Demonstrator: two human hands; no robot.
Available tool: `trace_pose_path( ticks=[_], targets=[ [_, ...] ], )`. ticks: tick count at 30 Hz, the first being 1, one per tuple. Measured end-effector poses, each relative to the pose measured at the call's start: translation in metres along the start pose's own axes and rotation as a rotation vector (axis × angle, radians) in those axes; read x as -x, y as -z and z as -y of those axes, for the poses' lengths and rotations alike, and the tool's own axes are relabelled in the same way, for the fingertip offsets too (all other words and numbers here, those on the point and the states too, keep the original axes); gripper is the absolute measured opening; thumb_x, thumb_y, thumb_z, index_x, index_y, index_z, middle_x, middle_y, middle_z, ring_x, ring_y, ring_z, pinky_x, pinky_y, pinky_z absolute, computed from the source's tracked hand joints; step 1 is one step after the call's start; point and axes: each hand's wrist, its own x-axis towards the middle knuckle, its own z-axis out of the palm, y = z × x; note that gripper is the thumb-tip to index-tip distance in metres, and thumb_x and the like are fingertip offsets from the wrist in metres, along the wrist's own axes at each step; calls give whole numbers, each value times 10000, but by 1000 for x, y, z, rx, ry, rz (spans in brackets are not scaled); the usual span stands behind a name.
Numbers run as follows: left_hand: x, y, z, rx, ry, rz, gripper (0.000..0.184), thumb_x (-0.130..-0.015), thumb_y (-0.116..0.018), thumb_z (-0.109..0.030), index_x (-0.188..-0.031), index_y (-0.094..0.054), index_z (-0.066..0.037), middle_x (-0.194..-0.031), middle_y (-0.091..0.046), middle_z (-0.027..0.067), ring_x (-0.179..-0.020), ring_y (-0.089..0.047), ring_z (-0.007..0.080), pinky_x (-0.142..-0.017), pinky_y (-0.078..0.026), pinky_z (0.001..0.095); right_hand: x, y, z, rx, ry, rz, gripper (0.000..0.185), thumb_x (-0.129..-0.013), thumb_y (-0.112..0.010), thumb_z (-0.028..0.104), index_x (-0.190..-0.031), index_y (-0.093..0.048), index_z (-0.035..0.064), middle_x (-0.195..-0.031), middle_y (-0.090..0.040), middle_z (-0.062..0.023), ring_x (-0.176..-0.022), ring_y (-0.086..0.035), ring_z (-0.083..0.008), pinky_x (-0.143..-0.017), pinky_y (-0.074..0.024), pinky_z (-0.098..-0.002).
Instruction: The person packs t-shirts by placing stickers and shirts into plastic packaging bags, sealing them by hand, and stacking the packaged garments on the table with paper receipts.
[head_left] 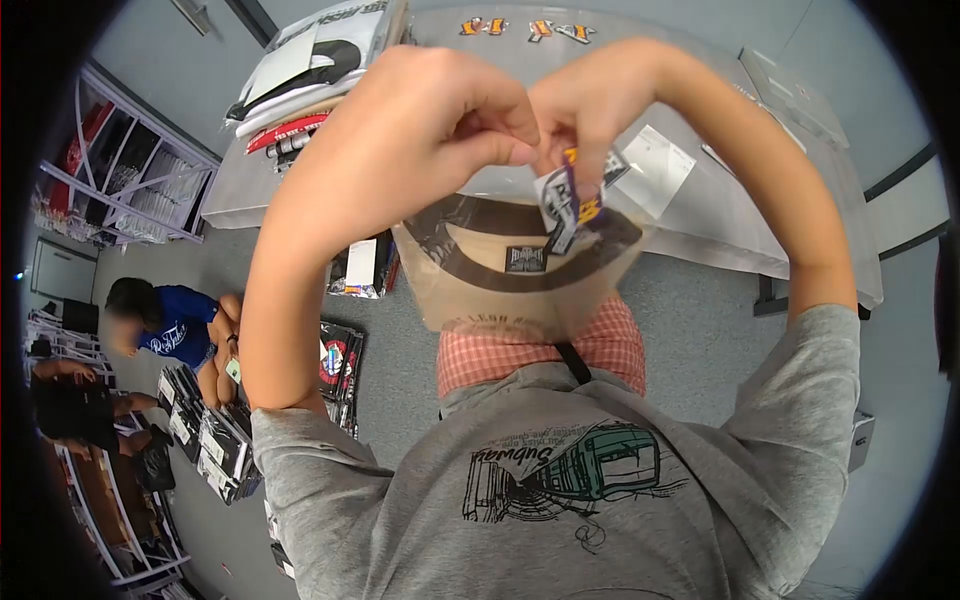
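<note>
A clear plastic bag [430, 295] hangs in front of my body with a folded beige garment [475, 255] inside. The garment has a brown neckband and a black label [526, 259] at the neck. My left hand [455, 115] is closed in a pinch at the bag's upper edge. Just to its right, my right hand [600, 115] is closed on several small printed stickers [570, 205], white, purple and orange. They overlap the bag's upper right part; whether they are inside its opening, I cannot tell.
A grey table [700, 90] stands ahead, carrying a stack of folded garments [315, 70], small sticker groups [525, 28] and a white paper [655, 170]. On the floor at left, a seated person [180, 325] is beside bagged garment piles [215, 435]. Shelves [125, 165] line the left.
</note>
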Motion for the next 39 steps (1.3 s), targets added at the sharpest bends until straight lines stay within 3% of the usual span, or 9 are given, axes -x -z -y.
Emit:
trace_pose_path(
  ticks=[12, 18, 20, 24, 27, 30, 33, 36, 39],
  targets=[
    [50, -9, -14, 113, 134, -43, 148, -673, -688, -75, -788, -638, 6, -696, -623, 69, -568, -574, 125, -522, -447, 231, -39, -46, 21, -94, -150, 235, 436, -799, -578, 179, -1190, -477, 13, -1038, -583, -106, -885, -564, -157, -706, -475, -283],
    [75, -8, -39, 216, 305, -180, 206, -633, -697, -16, -824, -631, 26, -669, -629, 76, -611, -601, 105, -562, -458, 218, 27, -35, -32, -190, -78, -171, 449, -780, -578, 407, -1023, -563, 29, -1011, -584, -103, -901, -559, -173, -749, -467, -290],
    [81, -13, -47, 57, 306, -335, 232, -600, -711, -11, -814, -630, 26, -651, -625, 70, -605, -600, 116, -563, -450, 214, 40, -75, -44, -96, 334, -523, 545, -649, -712, 415, -1001, -573, 24, -1056, -574, -96, -932, -555, -166, -774, -447, -280],
    [98, -24, -43, -47, 167, -456, 245, -602, -728, -64, -809, -620, 12, -682, -619, 74, -584, -573, 187, -520, -437, 265, 32, -168, -31, -528, 626, -903, 638, -404, -849, 241, -945, -588, 24, -1078, -565, -109, -954, -546, -198, -788, -443, -307],
    [103, -35, -41, -81, 61, -550, 260, -527, -759, -86, -709, -601, 9, -646, -608, 77, -589, -564, 206, -522, -426, 258, 27, -200, 7, -490, 346, -1250, 450, -517, -804, 181, -874, -593, 6, -1035, -582, -143, -927, -565, -226, -772, -451, -301],
    [121, -35, -15, -168, -129, -462, 766, -490, -796, -338, -1113, -510, 4, -985, -590, 171, -1034, -523, 302, -943, -338, 426, 18, -226, 22, -705, 215, -1371, 202, -637, -708, 60, -794, -601, -9, -953, -608, -167, -853, -598, -229, -708, -472, -284],
    [123, -62, 15, 337, 287, -664, 1355, -210, -770, -550, -1300, -233, 50, -1319, -295, 244, -1275, -223, 318, -1035, -175, 441, 16, -225, 31, -572, 213, -1449, 95, -678, -618, -41, -768, -615, -11, -860, -632, -159, -721, -625, -208, -634, -484, -256],
    [139, -73, 48, 1148, 540, -505, 1096, -484, -814, -386, -1302, -227, 48, -1143, -507, 194, -1006, -543, 258, -866, -433, 356, 15, -224, 29, -534, 233, -1488, 91, -693, -620, -23, -783, -614, -24, -832, -640, -153, -699, -632, -195, -625, -488, -248],
    [155, -83, 74, 1355, 513, -540, 430, -695, -714, -116, -1045, -526, 48, -693, -622, 99, -631, -621, 176, -616, -510, 257, 16, -224, 30, -617, 184, -1509, 82, -743, -604, 22, -793, -612, -43, -815, -644, -148, -716, -635, -187, -628, -496, -253]
  ],
)
